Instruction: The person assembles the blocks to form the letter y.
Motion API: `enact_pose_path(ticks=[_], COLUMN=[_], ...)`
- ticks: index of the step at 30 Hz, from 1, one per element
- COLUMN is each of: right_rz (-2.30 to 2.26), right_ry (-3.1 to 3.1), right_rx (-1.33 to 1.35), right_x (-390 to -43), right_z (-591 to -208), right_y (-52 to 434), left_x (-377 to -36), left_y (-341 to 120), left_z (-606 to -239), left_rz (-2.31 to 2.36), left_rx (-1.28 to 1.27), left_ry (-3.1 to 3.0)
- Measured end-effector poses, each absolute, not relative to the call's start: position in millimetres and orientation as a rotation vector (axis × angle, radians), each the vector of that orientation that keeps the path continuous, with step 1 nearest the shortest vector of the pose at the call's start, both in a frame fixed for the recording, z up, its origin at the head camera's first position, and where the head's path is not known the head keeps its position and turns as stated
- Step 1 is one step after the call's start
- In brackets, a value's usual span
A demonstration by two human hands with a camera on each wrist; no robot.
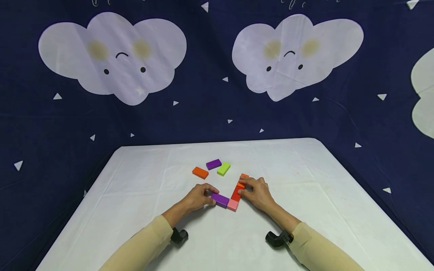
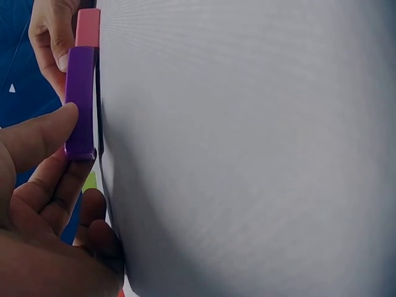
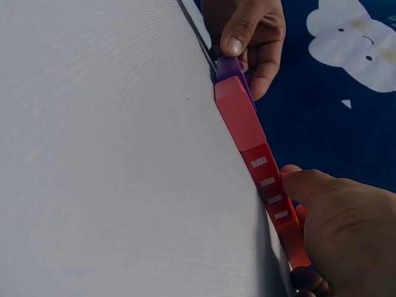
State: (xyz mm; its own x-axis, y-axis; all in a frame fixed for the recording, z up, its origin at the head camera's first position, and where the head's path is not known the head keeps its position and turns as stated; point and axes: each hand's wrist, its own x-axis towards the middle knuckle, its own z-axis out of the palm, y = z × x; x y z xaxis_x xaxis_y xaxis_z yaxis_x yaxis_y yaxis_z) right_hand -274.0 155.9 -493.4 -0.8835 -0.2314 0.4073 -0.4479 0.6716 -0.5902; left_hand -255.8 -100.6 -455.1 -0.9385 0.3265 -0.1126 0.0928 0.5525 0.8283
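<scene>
Table (image 1: 305,180), orange block (image 1: 240,184) partly behind fingers (image 1: 249,181)

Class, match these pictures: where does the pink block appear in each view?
Head: pink block, low, slightly right of centre.
Left wrist: pink block, near the top edge, left of centre.
Right wrist: pink block, above and right of centre.
Shared landmark: the purple block beside it, held by the left hand.

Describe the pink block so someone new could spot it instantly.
On the white table, look between the left hand and right hand. The pink block is the corner piece, between the purple block and the red block. No other block is pink.
</scene>
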Motion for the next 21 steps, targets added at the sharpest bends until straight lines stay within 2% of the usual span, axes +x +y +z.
enact_pose_path(ticks=[21], right_rz=[1.048], right_ry=[-2.626], right_rx=[0.511], right_x=[-274.3], right_z=[-491.7], right_y=[154.9], left_x=[-252.7], left_y=[-99.8], left_z=[-452.0], left_rz=[1.334], left_rx=[0.442], left_ry=[2.552])
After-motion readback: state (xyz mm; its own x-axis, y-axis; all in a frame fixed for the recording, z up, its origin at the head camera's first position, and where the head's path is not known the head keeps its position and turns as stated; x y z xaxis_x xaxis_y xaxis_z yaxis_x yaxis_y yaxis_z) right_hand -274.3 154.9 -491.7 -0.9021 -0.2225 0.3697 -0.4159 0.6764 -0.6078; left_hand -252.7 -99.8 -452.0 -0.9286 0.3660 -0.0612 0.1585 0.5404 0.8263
